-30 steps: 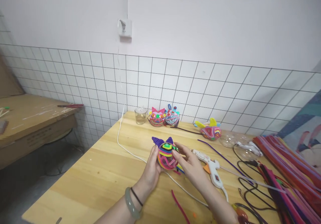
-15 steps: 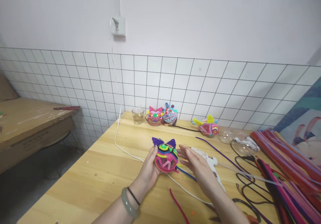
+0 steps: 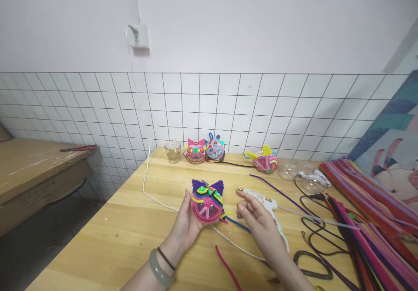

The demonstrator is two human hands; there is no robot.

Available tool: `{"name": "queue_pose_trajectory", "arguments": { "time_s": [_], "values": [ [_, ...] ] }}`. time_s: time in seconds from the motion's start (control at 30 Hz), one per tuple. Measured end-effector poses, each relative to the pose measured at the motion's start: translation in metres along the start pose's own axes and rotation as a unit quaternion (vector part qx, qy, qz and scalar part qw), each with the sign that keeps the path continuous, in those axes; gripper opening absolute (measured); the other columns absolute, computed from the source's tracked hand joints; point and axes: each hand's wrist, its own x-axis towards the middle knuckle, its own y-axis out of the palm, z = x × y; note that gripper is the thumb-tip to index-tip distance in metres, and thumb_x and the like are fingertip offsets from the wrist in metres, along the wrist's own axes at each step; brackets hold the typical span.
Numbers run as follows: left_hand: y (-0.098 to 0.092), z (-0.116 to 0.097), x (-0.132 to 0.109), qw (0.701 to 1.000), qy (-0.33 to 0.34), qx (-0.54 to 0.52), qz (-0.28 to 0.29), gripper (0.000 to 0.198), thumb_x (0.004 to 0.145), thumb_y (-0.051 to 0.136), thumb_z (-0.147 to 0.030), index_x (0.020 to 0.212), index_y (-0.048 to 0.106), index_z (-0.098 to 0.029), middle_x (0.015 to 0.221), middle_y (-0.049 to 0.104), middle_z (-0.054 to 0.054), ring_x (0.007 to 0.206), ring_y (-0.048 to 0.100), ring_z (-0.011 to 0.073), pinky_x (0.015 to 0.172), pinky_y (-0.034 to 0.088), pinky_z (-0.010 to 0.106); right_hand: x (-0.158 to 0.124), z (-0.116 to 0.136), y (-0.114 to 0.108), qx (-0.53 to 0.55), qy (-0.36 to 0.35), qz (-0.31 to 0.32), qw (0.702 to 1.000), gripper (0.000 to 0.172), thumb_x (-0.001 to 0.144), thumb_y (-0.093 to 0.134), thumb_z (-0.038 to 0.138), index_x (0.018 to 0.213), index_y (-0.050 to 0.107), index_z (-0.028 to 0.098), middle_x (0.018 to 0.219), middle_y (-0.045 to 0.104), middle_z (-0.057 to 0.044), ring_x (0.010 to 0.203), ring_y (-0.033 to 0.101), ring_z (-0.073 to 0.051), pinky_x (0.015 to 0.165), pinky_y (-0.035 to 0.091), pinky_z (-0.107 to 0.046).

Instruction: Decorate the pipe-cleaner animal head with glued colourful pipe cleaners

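My left hand [image 3: 187, 225] holds a round pipe-cleaner cat face [image 3: 207, 204] with purple ears, a pink rim and striped colours over a clear shell. Its decorated front is turned toward me. To its right, my right hand [image 3: 256, 217] is apart from it, index finger stretched out and the other fingers loosely bent, with nothing held. Behind that hand lies a white hot glue gun [image 3: 269, 204], partly hidden, a glue stick [image 3: 313, 216] reaching out of its back. A blue pipe cleaner [image 3: 237, 225] lies between the hands, and a magenta one [image 3: 228, 267] lies nearer me.
Finished masks [image 3: 196, 151] and a glass cup [image 3: 173, 152] stand along the wall. Clear plastic shells [image 3: 289, 171], a black cord [image 3: 313, 239] and bundles of pipe cleaners [image 3: 355, 195] fill the right side. A white cable [image 3: 153, 193] crosses the wooden table [image 3: 107, 243].
The cat face has turned more squarely toward me. My right hand has drawn back from it, its fingers now bent except the index. The whole view has shifted slightly.
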Motion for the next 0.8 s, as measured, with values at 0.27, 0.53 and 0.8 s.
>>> {"name": "queue_pose_trajectory", "arguments": {
  "time_s": [0.27, 0.53, 0.8],
  "values": [
    [-0.005, -0.005, 0.003, 0.992, 0.11, 0.046, -0.034, 0.048, 0.061, 0.082, -0.041, 0.099, 0.064, -0.018, 0.102, 0.072, 0.011, 0.093, 0.067, 0.0283, 0.073, 0.056, 0.039, 0.008, -0.017, -0.009, -0.373, -0.092, 0.129, 0.914, 0.028, 0.089, 0.044, 0.023, 0.105, 0.067, 0.019, 0.109, 0.069, -0.011, 0.104, 0.06, -0.025, 0.094, 0.044, -0.04],
    [-0.007, -0.003, 0.005, 0.99, 0.113, 0.085, -0.013, 0.047, 0.061, 0.083, -0.032, 0.1, 0.063, -0.018, 0.099, 0.072, 0.011, 0.09, 0.069, 0.0294, 0.078, 0.055, 0.043, 0.005, -0.022, 0.018, -0.419, -0.077, 0.186, 0.885, 0.021, 0.083, 0.055, 0.016, 0.071, 0.071, 0.022, 0.081, 0.072, -0.007, 0.086, 0.061, -0.025, 0.083, 0.043, -0.035],
    [-0.003, -0.009, 0.006, 0.989, 0.129, 0.052, -0.047, 0.039, 0.063, 0.082, -0.03, 0.093, 0.061, -0.018, 0.094, 0.072, 0.008, 0.084, 0.07, 0.0262, 0.069, 0.057, 0.037, 0.023, -0.016, -0.028, -0.327, -0.021, -0.04, 0.944, 0.025, 0.086, 0.044, 0.034, 0.09, 0.064, 0.02, 0.089, 0.073, -0.013, 0.085, 0.066, -0.029, 0.078, 0.049, -0.042]
  ]
}}
